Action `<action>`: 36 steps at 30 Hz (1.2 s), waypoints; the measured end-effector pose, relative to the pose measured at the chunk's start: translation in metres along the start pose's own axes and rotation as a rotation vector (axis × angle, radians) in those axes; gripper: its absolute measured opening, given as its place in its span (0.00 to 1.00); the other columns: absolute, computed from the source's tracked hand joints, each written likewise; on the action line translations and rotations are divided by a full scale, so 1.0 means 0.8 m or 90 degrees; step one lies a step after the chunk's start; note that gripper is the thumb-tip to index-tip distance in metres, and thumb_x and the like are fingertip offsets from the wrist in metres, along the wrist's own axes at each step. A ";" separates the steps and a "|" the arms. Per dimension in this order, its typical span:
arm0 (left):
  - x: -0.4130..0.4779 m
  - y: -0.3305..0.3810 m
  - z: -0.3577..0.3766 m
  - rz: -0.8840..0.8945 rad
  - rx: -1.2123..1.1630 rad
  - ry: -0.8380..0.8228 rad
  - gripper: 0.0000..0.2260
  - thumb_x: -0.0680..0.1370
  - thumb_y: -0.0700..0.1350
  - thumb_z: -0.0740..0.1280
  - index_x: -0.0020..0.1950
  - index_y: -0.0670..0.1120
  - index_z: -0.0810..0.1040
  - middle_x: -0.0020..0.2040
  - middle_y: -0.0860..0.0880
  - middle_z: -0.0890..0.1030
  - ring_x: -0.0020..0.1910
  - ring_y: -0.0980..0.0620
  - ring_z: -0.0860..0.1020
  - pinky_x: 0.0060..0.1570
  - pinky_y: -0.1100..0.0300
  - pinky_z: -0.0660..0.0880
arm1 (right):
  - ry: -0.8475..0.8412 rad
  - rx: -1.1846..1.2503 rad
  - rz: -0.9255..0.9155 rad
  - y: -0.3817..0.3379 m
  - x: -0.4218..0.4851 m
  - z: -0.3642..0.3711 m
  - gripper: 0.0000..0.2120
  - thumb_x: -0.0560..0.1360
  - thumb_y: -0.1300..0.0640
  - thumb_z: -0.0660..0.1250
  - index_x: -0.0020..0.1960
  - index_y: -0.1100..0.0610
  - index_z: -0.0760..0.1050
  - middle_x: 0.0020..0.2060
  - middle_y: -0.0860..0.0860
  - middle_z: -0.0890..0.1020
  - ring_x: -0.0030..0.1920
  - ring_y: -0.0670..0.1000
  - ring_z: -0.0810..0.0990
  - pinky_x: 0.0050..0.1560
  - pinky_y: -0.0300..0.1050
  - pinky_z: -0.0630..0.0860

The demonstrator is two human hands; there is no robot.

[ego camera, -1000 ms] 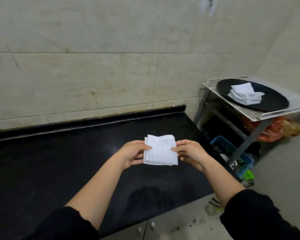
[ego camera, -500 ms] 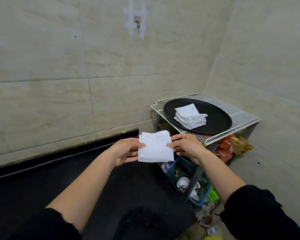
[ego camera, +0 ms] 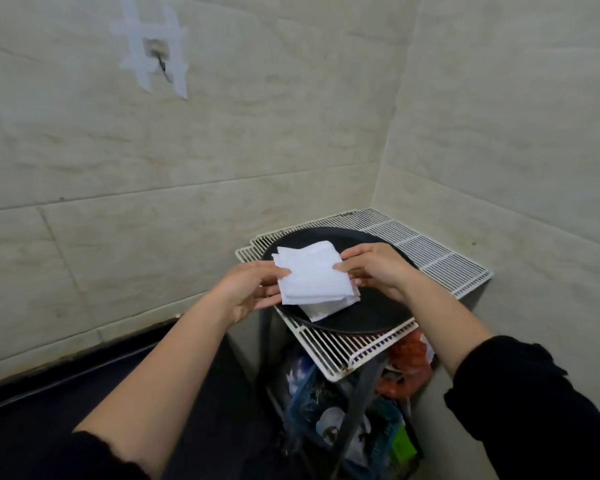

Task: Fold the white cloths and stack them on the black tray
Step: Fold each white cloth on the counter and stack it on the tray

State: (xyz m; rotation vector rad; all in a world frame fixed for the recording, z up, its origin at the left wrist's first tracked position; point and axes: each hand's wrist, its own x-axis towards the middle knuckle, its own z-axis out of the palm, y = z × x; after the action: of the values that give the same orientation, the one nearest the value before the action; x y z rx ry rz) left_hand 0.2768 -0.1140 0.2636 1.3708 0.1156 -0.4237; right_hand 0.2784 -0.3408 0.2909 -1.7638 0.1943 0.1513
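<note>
While the left hand point(ego camera: 253, 289) and right hand point(ego camera: 378, 271) each pinch an opposite edge of the folded square white cloth point(ego camera: 312, 278), held close above the stack of folded white cloths point(ego camera: 323, 309) on the round black tray point(ego camera: 371, 317), it is best lowered level, with its edges squared to the stack, before both pinches let go.

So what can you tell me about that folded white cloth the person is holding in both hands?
The folded white cloth is a roughly square pad of several soft, fabric-looking layers, their staggered corners showing at its far left. The left hand pinches its left edge and the right hand its right edge, holding it fairly flat over the round black tray. A stacked white cloth peeks out beneath it; whether they touch cannot be told.
</note>
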 end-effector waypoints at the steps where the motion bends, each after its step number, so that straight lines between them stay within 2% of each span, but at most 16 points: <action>1: 0.009 0.003 0.013 0.009 -0.005 0.011 0.06 0.76 0.36 0.68 0.45 0.47 0.78 0.32 0.53 0.84 0.28 0.59 0.80 0.31 0.65 0.79 | -0.008 0.002 -0.002 -0.003 0.013 -0.012 0.10 0.68 0.67 0.75 0.47 0.60 0.79 0.36 0.55 0.81 0.30 0.48 0.77 0.31 0.39 0.73; 3: 0.022 0.009 0.033 0.018 -0.015 0.040 0.05 0.76 0.36 0.68 0.45 0.46 0.78 0.33 0.52 0.83 0.29 0.57 0.80 0.30 0.66 0.79 | -0.026 0.003 -0.007 -0.008 0.035 -0.029 0.09 0.68 0.67 0.74 0.46 0.60 0.79 0.34 0.55 0.80 0.29 0.47 0.76 0.30 0.38 0.72; 6: 0.041 0.014 0.054 0.032 -0.035 0.089 0.05 0.75 0.37 0.70 0.46 0.47 0.78 0.39 0.50 0.82 0.35 0.54 0.78 0.30 0.66 0.78 | -0.058 0.005 -0.019 -0.012 0.064 -0.050 0.08 0.69 0.68 0.74 0.45 0.59 0.78 0.34 0.53 0.80 0.30 0.47 0.75 0.28 0.36 0.70; 15: 0.061 -0.011 0.079 0.032 -0.035 0.202 0.06 0.74 0.36 0.71 0.46 0.44 0.77 0.36 0.49 0.81 0.28 0.56 0.78 0.28 0.64 0.78 | -0.180 -0.021 0.007 0.010 0.122 -0.070 0.08 0.68 0.66 0.74 0.47 0.60 0.80 0.38 0.55 0.82 0.33 0.48 0.76 0.36 0.40 0.71; 20: 0.057 -0.025 0.072 0.025 -0.050 0.237 0.08 0.73 0.37 0.72 0.50 0.43 0.77 0.41 0.47 0.84 0.35 0.52 0.80 0.32 0.63 0.79 | -0.224 -0.024 0.015 0.023 0.134 -0.063 0.07 0.69 0.67 0.74 0.45 0.59 0.80 0.34 0.53 0.82 0.31 0.47 0.77 0.35 0.39 0.71; 24: 0.059 -0.035 0.071 0.006 -0.055 0.248 0.13 0.73 0.37 0.73 0.55 0.43 0.76 0.45 0.45 0.83 0.39 0.50 0.80 0.32 0.63 0.79 | -0.228 -0.060 0.007 0.031 0.140 -0.058 0.06 0.70 0.66 0.73 0.45 0.58 0.79 0.34 0.54 0.81 0.32 0.48 0.76 0.34 0.39 0.71; 28: 0.058 -0.039 0.071 0.003 -0.048 0.272 0.11 0.72 0.36 0.73 0.52 0.43 0.76 0.42 0.45 0.83 0.38 0.51 0.80 0.30 0.63 0.78 | -0.232 -0.111 -0.005 0.035 0.143 -0.056 0.07 0.70 0.65 0.73 0.47 0.59 0.79 0.35 0.53 0.81 0.32 0.48 0.76 0.32 0.39 0.70; 36: 0.050 -0.039 0.069 -0.015 0.019 0.278 0.11 0.72 0.38 0.74 0.52 0.42 0.78 0.46 0.42 0.82 0.36 0.50 0.81 0.30 0.63 0.78 | -0.228 -0.197 -0.052 0.030 0.138 -0.055 0.09 0.70 0.63 0.74 0.49 0.60 0.79 0.35 0.53 0.82 0.33 0.48 0.78 0.31 0.39 0.69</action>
State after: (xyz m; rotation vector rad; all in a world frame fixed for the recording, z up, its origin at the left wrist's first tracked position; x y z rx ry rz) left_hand 0.2933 -0.1803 0.2332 1.4759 0.4860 -0.1395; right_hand 0.3810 -0.3941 0.2534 -2.0118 -0.1687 0.4533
